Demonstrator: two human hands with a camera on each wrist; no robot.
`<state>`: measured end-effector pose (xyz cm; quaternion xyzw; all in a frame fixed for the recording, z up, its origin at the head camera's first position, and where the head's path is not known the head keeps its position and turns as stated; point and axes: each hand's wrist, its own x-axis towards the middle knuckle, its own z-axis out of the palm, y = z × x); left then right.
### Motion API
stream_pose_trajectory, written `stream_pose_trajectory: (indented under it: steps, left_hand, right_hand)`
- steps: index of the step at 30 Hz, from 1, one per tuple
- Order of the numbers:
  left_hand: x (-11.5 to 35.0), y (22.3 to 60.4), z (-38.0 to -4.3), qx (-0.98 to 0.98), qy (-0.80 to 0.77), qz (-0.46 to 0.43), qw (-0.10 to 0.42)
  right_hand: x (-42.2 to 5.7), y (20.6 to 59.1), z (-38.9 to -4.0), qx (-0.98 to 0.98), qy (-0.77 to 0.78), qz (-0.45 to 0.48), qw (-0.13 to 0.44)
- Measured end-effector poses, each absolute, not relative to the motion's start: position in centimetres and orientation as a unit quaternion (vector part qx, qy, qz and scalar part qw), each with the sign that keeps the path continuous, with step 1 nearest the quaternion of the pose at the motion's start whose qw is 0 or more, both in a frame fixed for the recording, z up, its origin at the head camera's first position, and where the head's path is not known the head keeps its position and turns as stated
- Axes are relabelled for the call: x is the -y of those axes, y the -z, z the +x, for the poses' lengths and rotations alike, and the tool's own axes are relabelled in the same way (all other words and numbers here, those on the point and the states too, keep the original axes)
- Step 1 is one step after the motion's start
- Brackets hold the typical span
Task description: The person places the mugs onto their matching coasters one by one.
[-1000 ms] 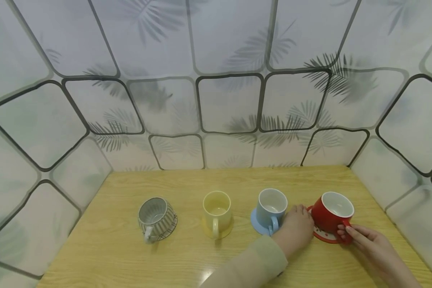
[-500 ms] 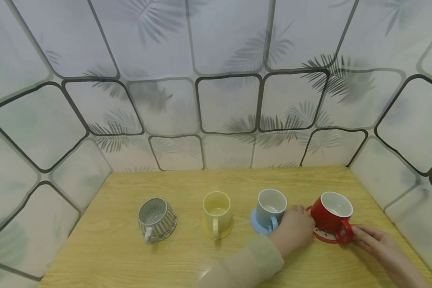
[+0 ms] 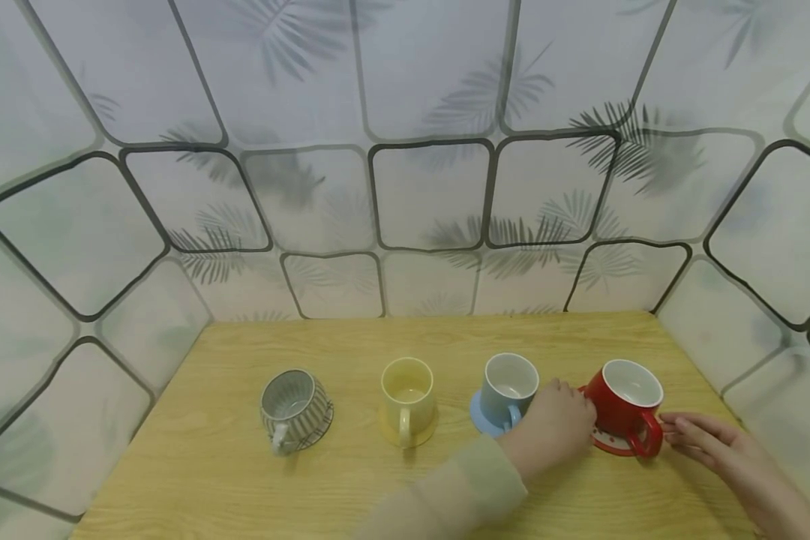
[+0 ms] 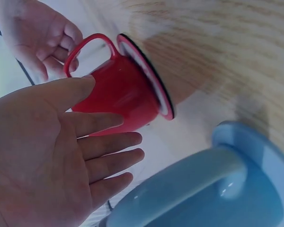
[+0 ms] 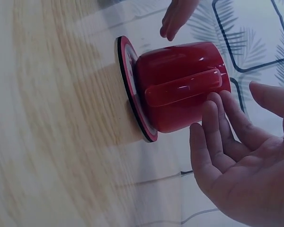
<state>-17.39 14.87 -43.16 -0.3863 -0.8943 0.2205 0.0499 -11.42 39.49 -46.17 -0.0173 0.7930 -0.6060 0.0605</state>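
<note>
A red mug (image 3: 617, 405) with a white inside stands on a red-rimmed, patterned coaster (image 5: 127, 80) at the right of the table. My left hand (image 3: 559, 420) is at the mug's left side, between it and a light blue mug (image 3: 506, 394); its fingers look straight in the left wrist view, holding nothing. To the right of the red handle (image 3: 650, 439), my right hand (image 3: 715, 442) has its fingers loosely extended beside the handle, gripping nothing. The blue mug rests on a blue coaster (image 3: 481, 412), its handle partly behind my left hand in the head view.
Further left stand a yellow mug (image 3: 407, 394) on a yellow coaster (image 3: 427, 433) and a grey striped mug (image 3: 295, 409) on a checked coaster (image 3: 323, 431). The wooden table (image 3: 351, 487) meets patterned walls (image 3: 425, 195) at the back and sides.
My right hand has let go of the red mug's handle and drawn slightly right, its fingers loosening. The left hand has shifted only slightly, and the mugs stay in place.
</note>
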Motion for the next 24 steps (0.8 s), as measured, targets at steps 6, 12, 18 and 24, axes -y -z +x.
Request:
stream_pose_trajectory:
  steps: [6, 12, 18, 24]
  left_hand:
    - [-14.5, 42.4, -17.2, 0.891, -0.211, -0.396, 0.064]
    - [-14.0, 42.0, -17.1, 0.883, -0.220, -0.409, 0.072]
    - [-12.8, 41.2, -16.9, 0.872, -0.229, -0.424, 0.092]
    - [-11.2, 39.9, -16.5, 0.864, -0.220, -0.435, 0.129]
  right_hand:
    - [-39.8, 45.4, -11.6, -0.799, 0.598, -0.006, 0.065]
    - [-39.7, 44.7, -11.8, -0.806, 0.588, -0.002, 0.066]
    - [-39.4, 44.1, -11.9, -0.796, 0.603, -0.026, 0.048]
    - [-38.7, 43.2, -12.4, -0.804, 0.592, -0.045, 0.044]
